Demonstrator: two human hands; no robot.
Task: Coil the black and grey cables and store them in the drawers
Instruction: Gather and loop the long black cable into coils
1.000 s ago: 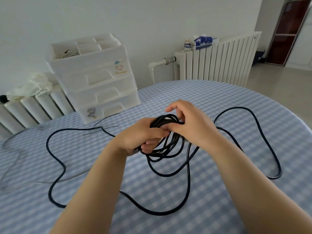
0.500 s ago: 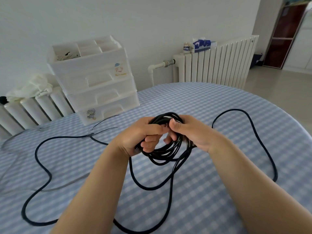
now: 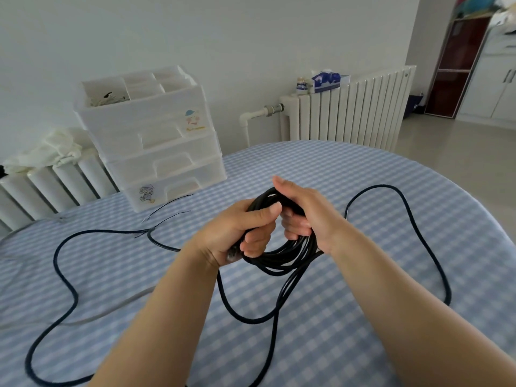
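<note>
A black cable (image 3: 282, 255) is partly wound into a coil held above the table centre. My left hand (image 3: 240, 233) grips the coil's left side, thumb across the top. My right hand (image 3: 304, 216) grips the coil's right side with its fingers curled through the loops. The cable's loose length runs in wide loops over the cloth to the left (image 3: 60, 263) and to the right (image 3: 430, 247). A faint grey cable (image 3: 92, 317) lies at the left on the cloth. The white plastic drawer unit (image 3: 156, 141) stands at the table's far left, all drawers shut.
The round table wears a blue checked cloth (image 3: 349, 317). White radiators (image 3: 349, 110) stand behind it, one bearing a tissue box (image 3: 326, 81), the other a white cloth (image 3: 47, 152). The drawer unit's open top tray holds small items. A dark cabinet (image 3: 458, 65) stands far right.
The coil has gained another loop and my right hand has shifted its grip on it. The loose cable on the left has been drawn in and its loops have moved.
</note>
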